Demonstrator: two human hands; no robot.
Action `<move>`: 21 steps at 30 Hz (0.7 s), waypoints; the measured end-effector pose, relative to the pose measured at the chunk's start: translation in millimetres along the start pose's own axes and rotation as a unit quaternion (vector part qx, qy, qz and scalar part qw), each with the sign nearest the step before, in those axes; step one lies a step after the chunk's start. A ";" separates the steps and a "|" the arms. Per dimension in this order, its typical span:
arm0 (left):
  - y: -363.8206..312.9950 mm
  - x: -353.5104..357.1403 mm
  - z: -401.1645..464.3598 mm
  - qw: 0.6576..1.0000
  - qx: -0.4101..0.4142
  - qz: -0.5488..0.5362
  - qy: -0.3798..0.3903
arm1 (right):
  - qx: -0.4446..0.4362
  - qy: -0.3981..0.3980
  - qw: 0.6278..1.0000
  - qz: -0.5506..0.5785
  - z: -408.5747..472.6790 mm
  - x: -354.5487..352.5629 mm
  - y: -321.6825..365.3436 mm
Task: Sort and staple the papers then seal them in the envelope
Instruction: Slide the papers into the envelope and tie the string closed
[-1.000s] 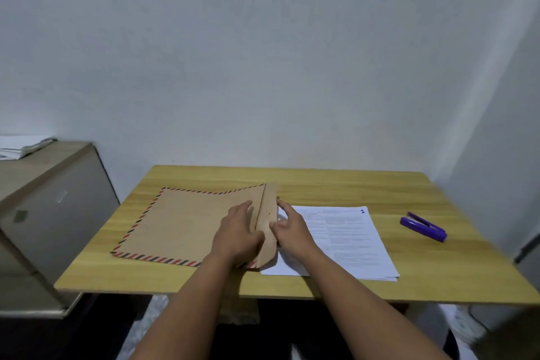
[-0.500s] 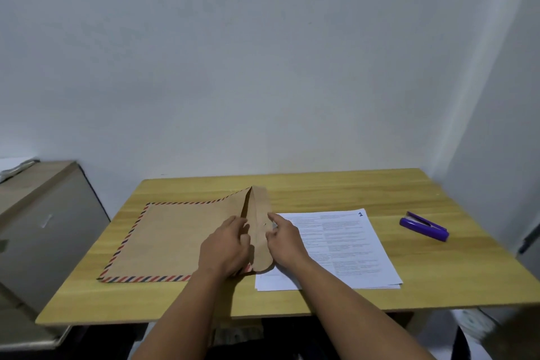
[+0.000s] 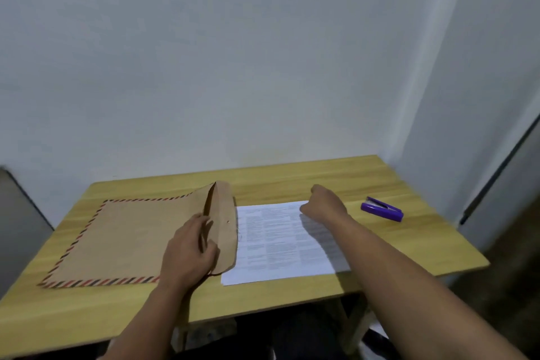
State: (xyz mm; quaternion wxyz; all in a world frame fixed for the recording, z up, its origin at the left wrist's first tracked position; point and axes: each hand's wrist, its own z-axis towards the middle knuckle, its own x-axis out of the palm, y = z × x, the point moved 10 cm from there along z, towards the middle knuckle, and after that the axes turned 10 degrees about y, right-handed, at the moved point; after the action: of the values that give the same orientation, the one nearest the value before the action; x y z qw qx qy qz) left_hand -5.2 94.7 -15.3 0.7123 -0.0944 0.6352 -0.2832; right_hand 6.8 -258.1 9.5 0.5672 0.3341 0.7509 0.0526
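Observation:
A large brown envelope [image 3: 125, 240] with a red-and-black striped border lies flat on the left of the wooden table [image 3: 292, 178]. Its mouth faces right and its flap [image 3: 223, 213] stands lifted. My left hand [image 3: 190, 251] grips the envelope's edge at the mouth and holds it open. A stack of white printed papers [image 3: 277, 240] lies flat just right of the envelope. My right hand [image 3: 324, 203] rests with curled fingers on the stack's far right corner; the fingertips are hidden. A purple stapler [image 3: 382, 209] sits to the right of that hand, apart from it.
A white wall stands close behind the table, and a second wall closes in on the right. A grey cabinet [image 3: 17, 222] stands to the left of the table. The table's front edge is near my body.
My right hand has left the envelope flap and moved right and away, onto the far right corner of the papers. My left hand stays at the envelope's mouth. The view has shifted.

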 end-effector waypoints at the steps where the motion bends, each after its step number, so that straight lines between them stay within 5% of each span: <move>1: 1.7 1.4 -0.1 1.000 -0.001 0.000 0.001 | 0.041 0.002 0.999 0.001 2.3 -5.8 -20.7; 8: 4.5 3.3 6.7 1.000 -0.008 0.008 0.000 | 0.129 0.056 0.989 -0.039 13.2 3.1 -64.6; 21: 5.6 4.2 5.0 1.000 -0.011 -0.008 0.003 | 0.122 0.069 0.990 0.019 11.4 10.9 -61.6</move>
State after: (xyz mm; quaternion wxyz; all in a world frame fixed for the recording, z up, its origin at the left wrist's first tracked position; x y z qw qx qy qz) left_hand 1.4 96.0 -20.8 0.7072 -0.1067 0.6392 -0.2826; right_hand -11.7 -302.9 -31.7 0.4684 0.4103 0.7824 -0.0060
